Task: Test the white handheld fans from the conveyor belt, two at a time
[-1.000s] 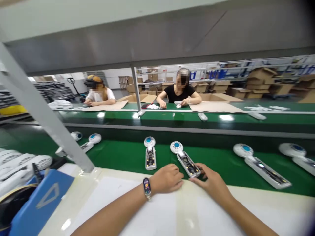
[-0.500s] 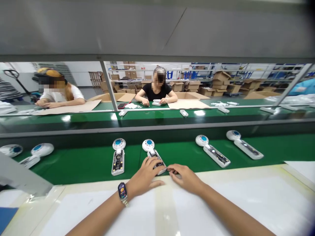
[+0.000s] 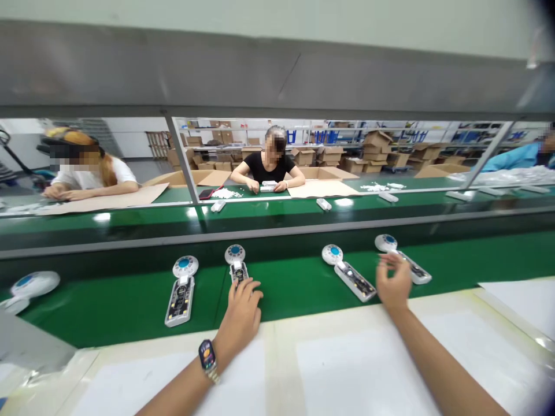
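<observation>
My left hand [image 3: 245,303] lies over the lower end of a white handheld device [image 3: 235,254], fingers bent around it. The device has a round head with a blue centre and an uncovered circuit board in its handle. My right hand [image 3: 394,280] is raised in front of a similar device [image 3: 418,271] at the right, hiding part of it. Its fingers are curled towards the thumb; what they hold, if anything, is too small to make out. Another open device [image 3: 355,281] lies between my hands, and one [image 3: 180,300] is left of my left hand.
The devices lie on a green conveyor belt [image 3: 286,283] beyond my white worktop [image 3: 342,370]. At the left, a metal post [image 3: 34,341] partly hides another device [image 3: 37,283]. Across a rail, co-workers [image 3: 269,167] sit at a second belt carrying white casings [image 3: 324,204]. A shelf hangs overhead.
My right hand has left the device under my left hand and moved right. That device now points straighter away from me. The view has shifted, moving the belt's devices leftward in the picture.
</observation>
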Motion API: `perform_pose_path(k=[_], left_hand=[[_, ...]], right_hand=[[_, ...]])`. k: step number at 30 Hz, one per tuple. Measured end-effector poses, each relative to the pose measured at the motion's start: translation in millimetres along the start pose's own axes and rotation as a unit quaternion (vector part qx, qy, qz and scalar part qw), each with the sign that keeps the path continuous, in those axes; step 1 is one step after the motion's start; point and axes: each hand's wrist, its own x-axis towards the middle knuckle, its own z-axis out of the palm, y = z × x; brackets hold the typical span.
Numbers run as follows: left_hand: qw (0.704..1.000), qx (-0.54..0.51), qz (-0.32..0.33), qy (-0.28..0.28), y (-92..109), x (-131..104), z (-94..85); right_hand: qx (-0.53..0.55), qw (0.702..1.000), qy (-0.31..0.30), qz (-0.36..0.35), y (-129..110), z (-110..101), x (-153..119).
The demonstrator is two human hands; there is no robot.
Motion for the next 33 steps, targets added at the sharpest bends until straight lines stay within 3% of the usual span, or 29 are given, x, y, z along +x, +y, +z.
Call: perform_pose_path(k=[3,5,8,11,15,21,25,30,33], left_hand=[[0.999,-0.015,0.039,-0.001,3,-2,3.7],[0.999,-0.034,0.041,-0.002,3,-3,6.3],[0.996,-0.089,-0.009,-0.013,8,-5,8.8],[0.982,-0.158,-0.099,-0.032,25,-3,13.7],[0.946,-0.250,-0.189,-0.078,63,14,26.6],[0.867,-0.353,-0.328,-0.127,119,81,45.6],[0.861,-0.333,-0.368,-0.107,143,127,64.4],[0.836,-0.350,-0.409,-0.108,140,155,81.5],[0.796,-0.425,-0.400,-0.157,116,156,73.5]], right_hand=[[-0.083,0.988,0.039,0.125,48,-36,34],[-0.108,0.976,-0.025,0.185,69,-50,45],[-0.124,0.962,-0.115,0.215,81,-52,46],[-0.121,0.954,-0.171,0.215,77,-43,42],[-0.071,0.950,-0.217,0.213,67,-38,40],[0.066,0.949,-0.189,0.241,62,-46,36],[0.217,0.920,-0.176,0.276,51,-45,23],[0.451,0.810,-0.198,0.317,14,-42,-5],[0.476,0.785,-0.211,0.337,-5,-44,-19]])
